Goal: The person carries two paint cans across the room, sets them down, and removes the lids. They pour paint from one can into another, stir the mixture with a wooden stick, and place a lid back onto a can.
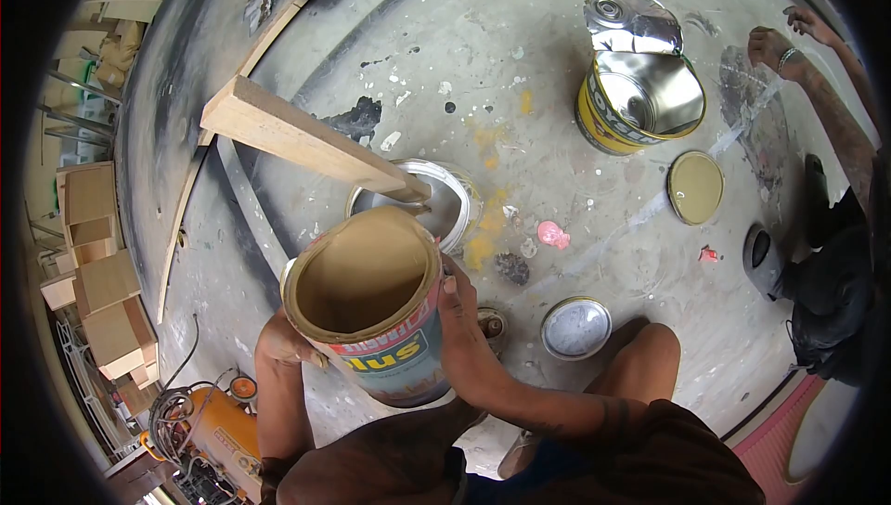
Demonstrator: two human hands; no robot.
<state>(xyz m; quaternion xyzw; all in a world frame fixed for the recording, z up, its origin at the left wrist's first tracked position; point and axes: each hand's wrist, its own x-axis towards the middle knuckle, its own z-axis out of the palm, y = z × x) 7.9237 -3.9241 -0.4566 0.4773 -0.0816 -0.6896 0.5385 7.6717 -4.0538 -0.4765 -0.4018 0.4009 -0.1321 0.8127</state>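
A large paint can with tan paint inside and a printed label is held up over the floor, leaning a little. My left hand grips its left side, the fingers partly hidden behind the can. My right hand is closed around its right side near the rim. Just beyond it stands another open can with a pale, smeared rim. A wooden stick rests in that second can, slanting out to the upper left.
A yellow tin with its lid bent up stands at the upper right. A tan-coated lid and a grey lid lie on the floor. Another person's hand reaches in at right. An orange compressor stands lower left.
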